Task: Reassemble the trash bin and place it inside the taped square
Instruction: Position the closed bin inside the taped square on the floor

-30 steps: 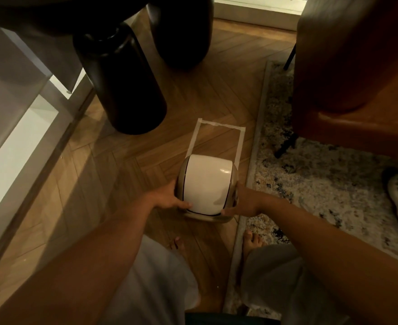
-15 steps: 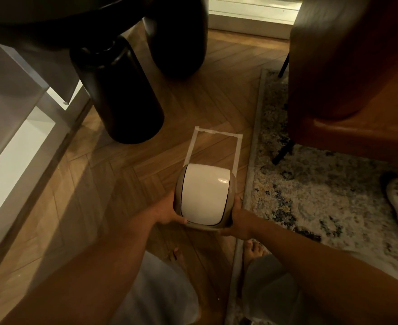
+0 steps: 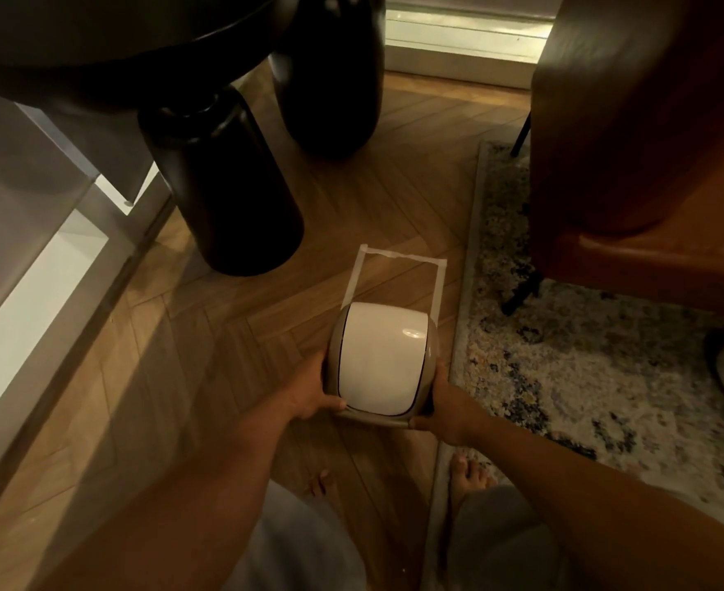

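Head view, trash bin: the trash bin (image 3: 382, 363), white domed lid on top with a beige rim around it, is being held between two bare hands over the wooden floor (image 3: 240, 343).
Head view, left hand: the left hand (image 3: 312, 393) is pressing against the bin's left side, its thumb lying on the near edge of the lid and its other fingers wrapping out of sight around the bin.
Head view, right hand: the right hand (image 3: 449, 405) is clamping the bin's right side, thumb curling under the near rim; its other fingers are hidden behind the bin, so I cannot tell how they are spread.
Head view, taped square: the taped square (image 3: 396, 280) is lying on the floor just beyond the bin; the bin is covering the near end of the square, and the far tape and both side tapes are showing past it. Whether the bin is resting on the floor or hanging above it cannot be told.
Head view, dark round leg: a dark round leg (image 3: 228, 194) is standing beyond the bin and to its left, near the square's far left corner.
Head view, rug: the patterned rug (image 3: 573, 360) is lying to the right of the bin, its edge running just beside the square's right tape.
Head view, bare feet: two bare feet (image 3: 466, 469) are standing on the near side of the bin, the right one on the rug's edge.
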Action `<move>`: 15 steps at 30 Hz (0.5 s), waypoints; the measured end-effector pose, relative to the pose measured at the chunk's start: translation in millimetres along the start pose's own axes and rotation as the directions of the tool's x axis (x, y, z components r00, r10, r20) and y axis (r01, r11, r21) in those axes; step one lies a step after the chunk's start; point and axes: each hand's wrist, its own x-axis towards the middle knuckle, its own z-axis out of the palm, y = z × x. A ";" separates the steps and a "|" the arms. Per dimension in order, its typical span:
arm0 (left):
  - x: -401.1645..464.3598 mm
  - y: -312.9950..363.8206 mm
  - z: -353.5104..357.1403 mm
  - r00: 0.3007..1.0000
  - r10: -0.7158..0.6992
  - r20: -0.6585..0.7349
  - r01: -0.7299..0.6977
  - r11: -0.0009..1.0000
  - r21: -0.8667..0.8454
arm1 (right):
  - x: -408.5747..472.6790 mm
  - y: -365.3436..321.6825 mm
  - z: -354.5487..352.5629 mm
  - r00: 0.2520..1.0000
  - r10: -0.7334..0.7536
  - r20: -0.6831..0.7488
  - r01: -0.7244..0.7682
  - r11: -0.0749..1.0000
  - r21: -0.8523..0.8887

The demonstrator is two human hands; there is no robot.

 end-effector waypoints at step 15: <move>24.7 14.1 -1.2 0.998 0.058 -0.024 -0.058 0.998 -0.003 | 21.6 2.2 -16.8 1.000 0.002 -0.030 0.000 0.998 0.070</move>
